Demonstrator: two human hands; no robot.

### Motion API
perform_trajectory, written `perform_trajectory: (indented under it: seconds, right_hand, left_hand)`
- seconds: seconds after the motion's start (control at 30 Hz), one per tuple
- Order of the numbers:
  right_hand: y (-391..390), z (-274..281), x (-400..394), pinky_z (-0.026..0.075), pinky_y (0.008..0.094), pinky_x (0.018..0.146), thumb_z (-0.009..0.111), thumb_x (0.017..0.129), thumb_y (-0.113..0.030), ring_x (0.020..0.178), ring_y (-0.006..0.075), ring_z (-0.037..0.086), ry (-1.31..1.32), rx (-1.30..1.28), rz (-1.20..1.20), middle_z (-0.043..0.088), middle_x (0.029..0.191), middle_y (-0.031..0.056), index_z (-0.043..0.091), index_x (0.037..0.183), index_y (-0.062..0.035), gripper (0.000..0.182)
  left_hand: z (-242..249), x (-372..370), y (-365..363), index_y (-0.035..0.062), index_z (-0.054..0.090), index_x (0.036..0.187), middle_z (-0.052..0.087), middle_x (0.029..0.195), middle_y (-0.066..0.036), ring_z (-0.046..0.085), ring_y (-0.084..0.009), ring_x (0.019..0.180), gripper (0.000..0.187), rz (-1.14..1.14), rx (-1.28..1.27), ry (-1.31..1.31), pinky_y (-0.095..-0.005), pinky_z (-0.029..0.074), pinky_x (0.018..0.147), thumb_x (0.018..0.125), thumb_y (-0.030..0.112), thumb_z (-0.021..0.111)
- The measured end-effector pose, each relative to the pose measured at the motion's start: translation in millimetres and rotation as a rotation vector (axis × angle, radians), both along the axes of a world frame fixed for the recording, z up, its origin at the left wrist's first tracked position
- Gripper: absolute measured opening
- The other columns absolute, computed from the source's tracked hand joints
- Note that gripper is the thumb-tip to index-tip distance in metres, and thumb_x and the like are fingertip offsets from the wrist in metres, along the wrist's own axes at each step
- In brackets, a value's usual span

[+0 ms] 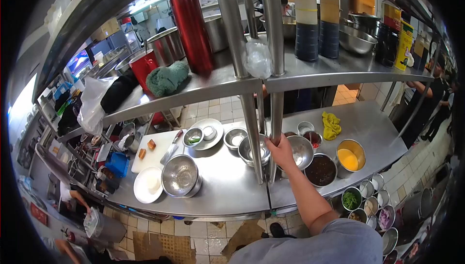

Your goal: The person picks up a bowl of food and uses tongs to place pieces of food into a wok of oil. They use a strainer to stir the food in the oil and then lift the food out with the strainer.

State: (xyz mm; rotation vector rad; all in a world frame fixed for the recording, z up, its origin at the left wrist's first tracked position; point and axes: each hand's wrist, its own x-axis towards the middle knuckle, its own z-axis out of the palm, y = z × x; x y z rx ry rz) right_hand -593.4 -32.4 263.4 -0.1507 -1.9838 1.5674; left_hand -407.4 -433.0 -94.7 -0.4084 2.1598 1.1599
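The right hand [280, 149] is wrapped around a vertical steel post [276, 119] of the shelving, fingers closed on it just above the counter, with the bare forearm running down to a grey sleeve at the bottom of the view. That post stands beside a second upright post [252, 128], and both rise from the stainless counter [227, 186] to the shelf [310, 77] overhead. The left hand is not in view. Just beside the gripping hand, on the counter, sit a steel bowl [301, 150] to its right and another steel bowl [249, 150] behind the posts to its left. Near these stand a round container of dark sauce [320, 169] and a container of yellow liquid [349, 158], with a yellow cloth [332, 124] lying further back. Toward the left of the counter are a large empty steel bowl [179, 176], a white plate [147, 184], and a white cutting board [155, 150] with a knife [172, 149] on it. At the lower right a cluster of small metal cups [370, 206] holds chopped greens and other ingredients. On the shelf above stand two squeeze bottles [317, 17], a red cylinder [190, 22] and a green towel [167, 79]. Another person stands at the far right edge, well apart.
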Motion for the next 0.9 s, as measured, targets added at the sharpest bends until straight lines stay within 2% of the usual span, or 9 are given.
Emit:
perform_trajectory:
  seconds: [0.23,0.3,0.37,0.4,0.5,0.57,0.67,0.73,0.9]
  right_hand:
    - [3,-11,-8,0.03,0.026,0.047,0.062,0.077,-0.019,0.051,0.0087,0.035,-0.004,-0.025,0.023,0.04,0.056,-0.0019,0.048,0.078,-0.0039,0.02]
    - [6,-5,-10,0.033,0.0266,0.048,0.062,0.077,-0.019,0.052,0.0092,0.039,0.002,-0.033,0.042,0.045,0.057,-0.0003,0.05,0.081,-0.0028,0.021]
    - [2,-8,-2,0.036,0.0274,0.049,0.063,0.076,-0.018,0.055,0.0099,0.044,-0.07,0.017,-0.06,0.05,0.06,0.0017,0.051,0.083,-0.0019,0.021]
    - [1,-3,0,0.039,0.0284,0.051,0.062,0.076,-0.017,0.058,0.0103,0.047,-0.017,-0.043,0.014,0.054,0.063,0.0035,0.051,0.085,-0.001,0.021]
    - [-1,-8,-5,0.037,0.0257,0.052,0.062,0.076,-0.014,0.058,0.0074,0.045,0.045,-0.145,0.064,0.051,0.063,0.0006,0.052,0.086,-0.0017,0.019]
    - [3,-12,-8,0.039,0.0229,0.055,0.058,0.079,-0.007,0.061,0.0078,0.049,0.024,-0.096,0.085,0.051,0.069,-0.0004,0.05,0.089,-0.0037,0.014]
    - [7,-18,-16,0.039,0.0225,0.055,0.059,0.078,-0.006,0.061,0.0075,0.049,0.038,-0.023,0.042,0.051,0.069,-0.0002,0.05,0.089,-0.0039,0.014]
    - [6,-26,-17,0.038,0.0255,0.054,0.061,0.076,-0.013,0.058,0.0091,0.045,0.07,-0.077,0.007,0.05,0.064,0.0007,0.052,0.083,-0.0023,0.016]
    - [7,12,9,0.04,0.0251,0.058,0.062,0.077,-0.014,0.062,0.01,0.048,-0.114,0.027,0.087,0.053,0.069,0.0013,0.052,0.086,-0.0022,0.018]
  left_hand:
    - [2,-7,9,0.0035,0.056,0.09,0.051,0.07,-0.009,0.048,-0.0204,0.063,0.029,-0.006,0.006,0.021,-0.03,0.039,0.055,0.078,0.022,0.036]
    - [-1,-7,11,0.0031,0.057,0.09,0.052,0.071,-0.01,0.049,-0.0207,0.064,0.029,-0.01,0.017,0.033,-0.0302,0.039,0.056,0.078,0.021,0.037]
    - [-2,1,8,0.0026,0.057,0.089,0.053,0.072,-0.01,0.05,-0.0211,0.065,0.029,-0.012,0.029,0.037,-0.0305,0.04,0.057,0.078,0.02,0.037]
    - [-1,2,8,0.0024,0.057,0.088,0.054,0.072,-0.01,0.051,-0.0213,0.065,0.028,-0.003,0.037,0.043,-0.0306,0.04,0.058,0.078,0.019,0.037]
    - [-1,3,10,0.0018,0.058,0.087,0.055,0.073,-0.011,0.052,-0.0218,0.066,0.028,0.023,0.055,0.065,-0.0309,0.041,0.059,0.077,0.018,0.037]
    - [-1,3,11,0.0014,0.059,0.086,0.056,0.073,-0.012,0.053,-0.0222,0.067,0.028,0.052,0.064,0.071,-0.0312,0.042,0.06,0.077,0.017,0.038]
    - [-4,10,2,0.0008,0.06,0.085,0.058,0.074,-0.012,0.054,-0.0227,0.068,0.028,0.112,0.064,0.084,-0.0315,0.043,0.062,0.077,0.015,0.038]
    - [-8,23,-10,0.0003,0.06,0.084,0.059,0.075,-0.013,0.055,-0.0231,0.069,0.027,0.161,0.054,0.097,-0.0317,0.044,0.063,0.076,0.014,0.038]
    - [-18,105,-63,-0.0007,0.062,0.082,0.061,0.076,-0.014,0.057,-0.024,0.071,0.027,0.335,0.029,0.166,-0.0323,0.045,0.065,0.076,0.011,0.039]
